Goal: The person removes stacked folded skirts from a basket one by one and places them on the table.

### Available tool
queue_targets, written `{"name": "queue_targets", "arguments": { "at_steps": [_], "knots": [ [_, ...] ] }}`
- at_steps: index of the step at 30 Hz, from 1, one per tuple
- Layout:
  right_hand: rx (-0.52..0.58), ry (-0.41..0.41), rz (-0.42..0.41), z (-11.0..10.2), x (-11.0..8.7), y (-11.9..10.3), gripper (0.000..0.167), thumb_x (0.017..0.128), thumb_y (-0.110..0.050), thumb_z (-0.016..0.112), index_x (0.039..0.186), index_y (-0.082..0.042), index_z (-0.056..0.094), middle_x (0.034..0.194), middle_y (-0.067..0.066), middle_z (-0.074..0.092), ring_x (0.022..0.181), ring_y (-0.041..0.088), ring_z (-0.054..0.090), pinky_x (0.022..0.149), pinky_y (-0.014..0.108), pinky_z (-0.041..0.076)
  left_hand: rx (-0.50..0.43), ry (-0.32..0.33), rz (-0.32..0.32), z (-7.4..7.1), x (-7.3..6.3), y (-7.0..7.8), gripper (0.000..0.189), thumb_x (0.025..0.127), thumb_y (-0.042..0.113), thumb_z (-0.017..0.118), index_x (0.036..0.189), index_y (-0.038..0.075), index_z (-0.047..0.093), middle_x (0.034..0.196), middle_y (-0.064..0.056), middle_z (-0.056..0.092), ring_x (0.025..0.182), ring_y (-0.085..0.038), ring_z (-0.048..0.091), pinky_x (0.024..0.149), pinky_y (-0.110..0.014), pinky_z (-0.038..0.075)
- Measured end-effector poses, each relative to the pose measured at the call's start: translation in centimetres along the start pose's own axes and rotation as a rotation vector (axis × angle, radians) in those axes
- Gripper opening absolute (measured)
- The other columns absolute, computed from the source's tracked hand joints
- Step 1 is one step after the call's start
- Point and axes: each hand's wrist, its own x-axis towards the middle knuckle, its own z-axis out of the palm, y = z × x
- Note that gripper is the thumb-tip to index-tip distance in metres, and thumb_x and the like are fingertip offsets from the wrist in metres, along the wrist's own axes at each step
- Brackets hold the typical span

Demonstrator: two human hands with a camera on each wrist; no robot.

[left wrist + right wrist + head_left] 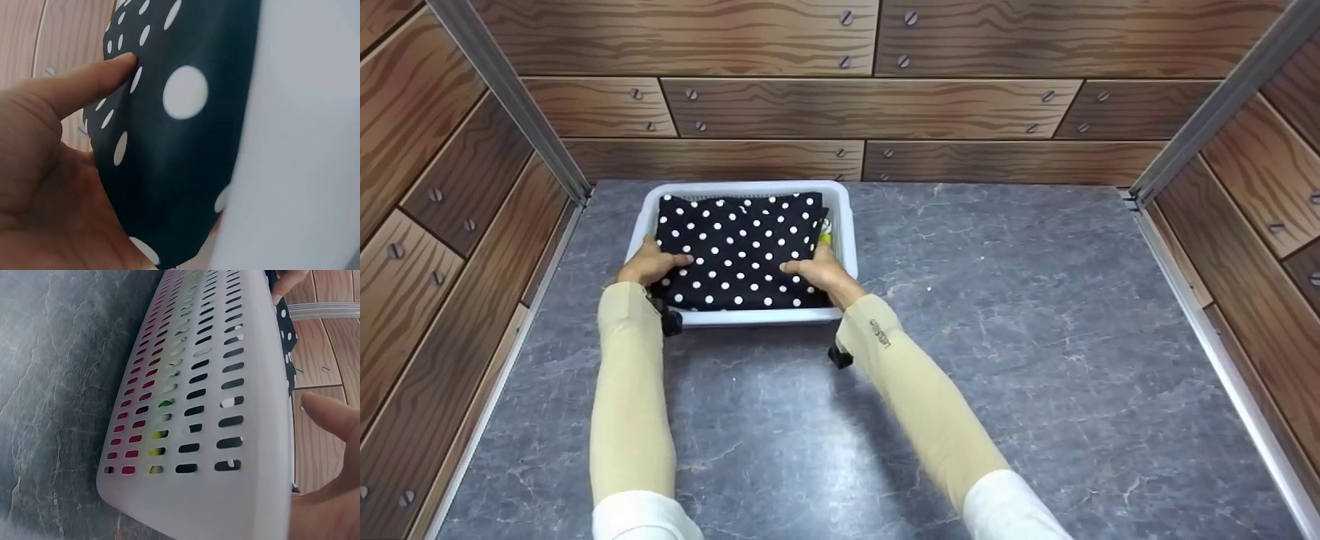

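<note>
A folded black cloth with white polka dots (739, 247) lies in a white plastic basket (750, 316), its top near the rim. My left hand (646, 264) grips the cloth's left side, thumb on top; in the left wrist view that thumb (93, 81) lies on the dotted fabric (169, 152) and the palm is along its edge. At the right side my right hand (826, 271) holds the cloth, thumb on top, the other fingers hidden inside the basket. Seen from the right wrist, the basket wall (191, 382) hides most of the cloth.
A yellow-green item (825, 231) shows beside the cloth at the basket's right. Pink, yellow and green colours show through the wall slots. The basket stands on a grey marbled surface (1035, 337), close to the back wood-patterned wall (870, 109). Similar walls rise on both sides.
</note>
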Motion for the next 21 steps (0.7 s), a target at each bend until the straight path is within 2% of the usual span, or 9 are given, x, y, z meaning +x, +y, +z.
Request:
{"name": "queue_targets", "arguments": {
  "at_steps": [1,4,5,7,9,11,13,16,21],
  "knots": [
    [0.007,0.005,-0.004,0.0,0.0,0.1,0.071,0.084,-0.013,0.070,0.143,0.003,0.034,0.140,0.019,0.048,0.130,0.029,0.046,0.115,0.037,0.033,-0.014,-0.006,0.016,0.0,0.0,0.0,0.085,0.094,0.016,0.060,0.151,-0.005,0.000,0.133,-0.028,0.041,0.070,-0.008,0.054,0.058,-0.017,0.049],
    [0.036,0.034,-0.033,0.0,0.2,0.4,0.082,0.083,-0.014,0.072,0.149,0.002,0.025,0.144,0.019,0.043,0.134,0.028,0.041,0.118,0.037,0.028,0.011,-0.028,0.096,-0.1,-0.1,0.0,0.102,0.092,0.011,0.062,0.154,0.007,-0.019,0.158,-0.030,0.014,0.108,-0.025,0.054,0.078,-0.024,0.050],
    [0.050,0.040,-0.048,0.1,0.3,0.5,0.085,0.082,-0.012,0.072,0.150,0.001,0.023,0.144,0.020,0.043,0.134,0.028,0.041,0.118,0.037,0.028,0.045,-0.039,0.123,-0.3,-0.1,0.0,0.104,0.091,0.010,0.062,0.154,0.010,-0.021,0.161,-0.029,0.007,0.120,-0.031,0.047,0.089,-0.028,0.049],
    [0.066,0.051,-0.072,0.2,0.5,0.7,0.089,0.081,-0.011,0.073,0.151,-0.001,0.021,0.147,0.019,0.041,0.136,0.028,0.039,0.119,0.037,0.026,0.095,-0.064,0.166,-0.6,-0.2,-0.1,0.102,0.091,0.009,0.063,0.155,0.013,-0.016,0.163,-0.024,-0.001,0.130,-0.036,0.036,0.093,-0.032,0.046],
    [0.060,0.051,-0.084,0.2,0.5,0.9,0.095,0.080,-0.011,0.074,0.154,-0.003,0.015,0.154,0.018,0.034,0.140,0.027,0.035,0.120,0.037,0.024,0.126,-0.088,0.196,-0.9,-0.2,-0.3,0.093,0.091,0.010,0.063,0.158,0.013,-0.001,0.164,-0.021,0.002,0.124,-0.035,0.041,0.088,-0.029,0.047],
    [0.054,0.057,-0.113,0.3,0.6,1.0,0.099,0.079,-0.008,0.074,0.156,-0.005,0.011,0.157,0.017,0.029,0.143,0.028,0.031,0.121,0.037,0.022,0.109,-0.116,0.198,-1.1,-0.4,-0.4,0.082,0.091,0.008,0.062,0.158,0.010,0.014,0.161,-0.023,0.016,0.103,-0.025,0.053,0.076,-0.023,0.049],
    [0.020,0.076,-0.130,0.4,0.5,1.1,0.102,0.079,-0.007,0.073,0.157,-0.008,0.008,0.159,0.017,0.027,0.144,0.029,0.030,0.121,0.038,0.022,0.073,-0.130,0.194,-1.1,-0.4,-0.6,0.073,0.092,0.008,0.062,0.155,0.007,0.025,0.157,-0.024,0.025,0.081,-0.012,0.052,0.063,-0.017,0.044],
    [-0.058,0.120,-0.144,0.7,0.1,1.0,0.103,0.079,-0.005,0.072,0.158,-0.009,0.007,0.160,0.017,0.027,0.144,0.031,0.033,0.121,0.039,0.023,0.028,-0.125,0.173,-1.0,-0.3,-0.9,0.068,0.092,0.007,0.063,0.152,0.003,0.032,0.151,-0.025,0.030,0.068,-0.001,0.047,0.060,-0.014,0.042],
    [-0.215,0.194,-0.126,0.9,-0.5,0.5,0.103,0.081,-0.009,0.074,0.159,-0.010,0.005,0.162,0.014,0.024,0.142,0.033,0.036,0.119,0.040,0.029,0.023,-0.092,0.170,-0.6,0.1,-1.3,0.066,0.091,0.009,0.065,0.150,0.002,0.035,0.148,-0.025,0.032,0.065,0.000,0.045,0.058,-0.014,0.041]
  ]
}}
